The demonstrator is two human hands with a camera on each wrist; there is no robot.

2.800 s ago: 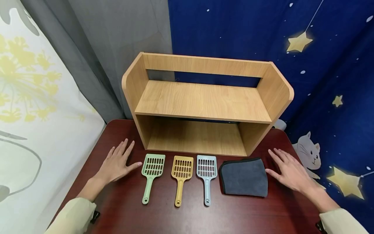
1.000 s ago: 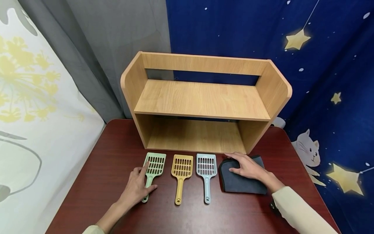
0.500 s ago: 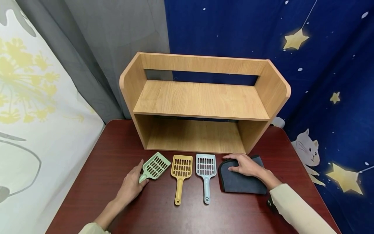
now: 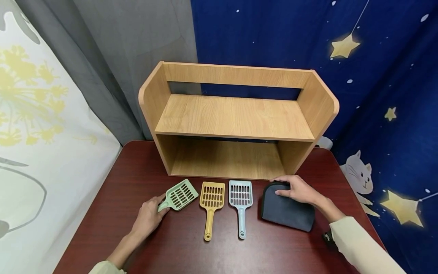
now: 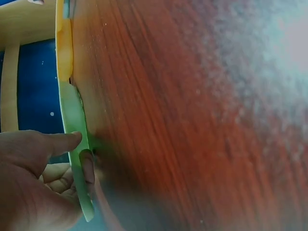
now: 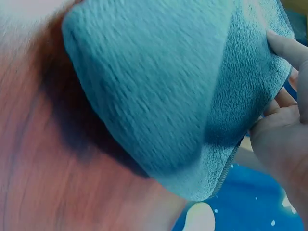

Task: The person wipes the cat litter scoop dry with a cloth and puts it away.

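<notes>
My left hand (image 4: 148, 217) grips the handle of a green slotted litter scoop (image 4: 164, 205), its blade angled toward the upper right. In the left wrist view the thumb lies on top of the green litter scoop (image 5: 73, 108), with fingers curled beneath. My right hand (image 4: 298, 191) pinches the upper edge of a folded dark grey cloth (image 4: 287, 213), thumb on the near face. The right wrist view shows the fluffy cloth (image 6: 149, 82) raised at the held side, casting a shadow. Between the hands lie a yellow litter scoop (image 4: 209, 220) and a light blue one, handles toward me.
A two-tier wooden shelf (image 4: 232, 118) stands behind the scoops on the dark red table (image 4: 191, 251). Grey and starry blue curtains (image 4: 260, 34) hang at the back. A white patterned cloth (image 4: 68, 163) hangs along the left side.
Both hands came in from the sides. My left hand took the green scoop by its handle and turned its blade rightward. My right hand took hold of the cloth, which has shifted slightly right and tilted.
</notes>
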